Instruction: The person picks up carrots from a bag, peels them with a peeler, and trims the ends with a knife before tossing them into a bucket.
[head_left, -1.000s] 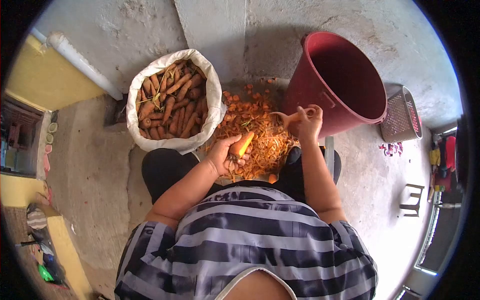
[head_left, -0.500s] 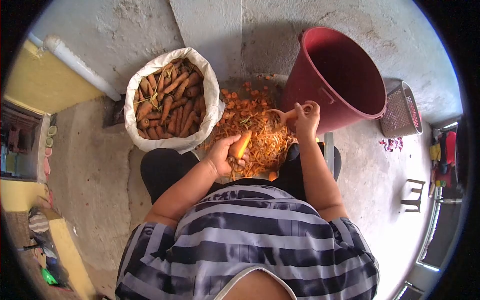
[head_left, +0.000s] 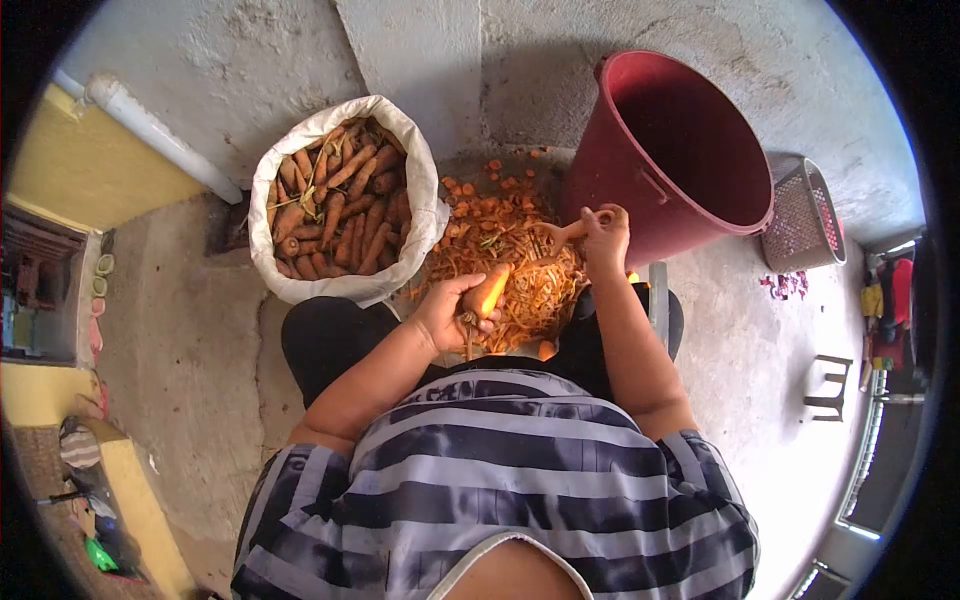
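Observation:
My left hand (head_left: 450,312) grips a partly peeled carrot (head_left: 490,290) by its lower end, tip pointing up and away. My right hand (head_left: 603,238) holds an orange peeler (head_left: 565,232) just beyond the carrot's tip, with a peel strip hanging from it. Both hands hover over a heap of carrot peels and cut ends (head_left: 515,260) on the floor between my knees. A white sack (head_left: 345,195) full of unpeeled carrots stands to the left of my left hand.
A large dark red bucket (head_left: 690,150) stands tilted to the right of my right hand. A pink mesh basket (head_left: 805,215) lies farther right. A small stool (head_left: 828,392) is at the right edge. Behind runs a concrete wall with a white pipe (head_left: 150,125).
My right hand with the peeler has moved down and left, closer to the carrot's tip. The left hand holds the carrot in about the same place.

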